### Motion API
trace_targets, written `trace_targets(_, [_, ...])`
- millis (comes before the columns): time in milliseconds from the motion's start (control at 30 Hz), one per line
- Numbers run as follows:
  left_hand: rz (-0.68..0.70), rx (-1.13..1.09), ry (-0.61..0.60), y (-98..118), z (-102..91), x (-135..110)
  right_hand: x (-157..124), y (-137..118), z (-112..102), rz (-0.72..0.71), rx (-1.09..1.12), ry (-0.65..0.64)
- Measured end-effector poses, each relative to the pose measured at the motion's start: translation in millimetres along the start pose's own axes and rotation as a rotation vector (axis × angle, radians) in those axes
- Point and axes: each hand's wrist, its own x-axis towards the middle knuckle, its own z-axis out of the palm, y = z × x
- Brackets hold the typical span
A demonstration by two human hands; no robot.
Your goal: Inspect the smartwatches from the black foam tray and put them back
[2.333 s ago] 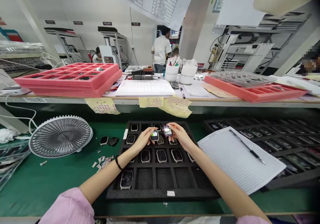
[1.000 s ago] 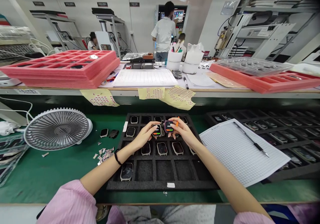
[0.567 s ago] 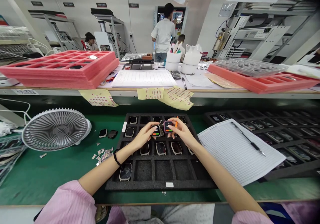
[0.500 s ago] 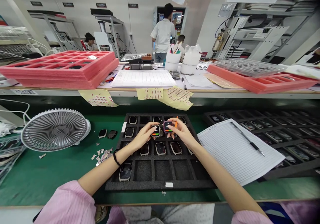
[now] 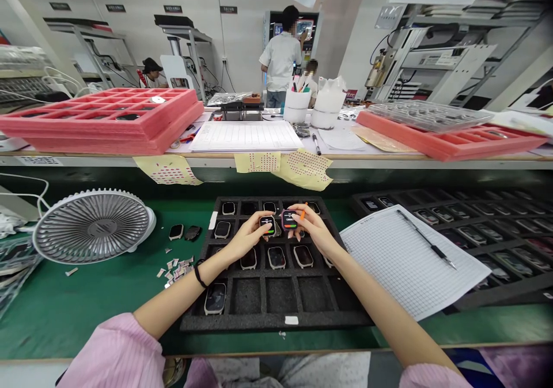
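Observation:
A black foam tray [image 5: 276,321] with several smartwatch bodies in its cells lies on the green mat in front of me. My left hand [image 5: 242,243] pinches one lit watch body [image 5: 267,224] above the tray's middle. My right hand [image 5: 315,232] grips a second lit watch body [image 5: 289,219] beside it, and an orange stick [image 5: 303,210] pokes up between its fingers. The two watches are held side by side with their screens facing me.
A white desk fan [image 5: 93,225] lies at left, with two loose watch bodies [image 5: 185,232] and paper scraps [image 5: 177,267] near it. A grid sheet with a pen [image 5: 425,247] covers another black tray [image 5: 496,226] at right. Pink trays [image 5: 108,120] sit on the shelf behind; people stand far back.
The screens of both held watches changed from pale to coloured bars. My hands stayed over the tray's middle, and the head camera tilted slightly.

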Motion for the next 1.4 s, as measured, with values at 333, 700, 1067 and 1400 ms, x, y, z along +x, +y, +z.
trace_targets(333, [0.112, 0.021, -0.008, -3.2, 0.5, -0.8, 1.7, 4.8, -1.7, -0.003, 0.007, -0.024])
trace_targets(700, [-0.008, 0.012, 0.035, 1.2, -2.3, -1.5, -0.4, 4.2, 1.9, -0.029, 0.010, -0.091])
trace_targets(1067, [0.019, 0.029, 0.012, 0.9, -1.8, -1.0, 0.6, 4.1, 0.9, -0.010, -0.008, -0.031])
trace_targets(1400, [-0.016, 0.045, 0.043, 3.2, -1.9, -1.4, -0.9, 3.5, 1.3, -0.057, 0.013, -0.092])
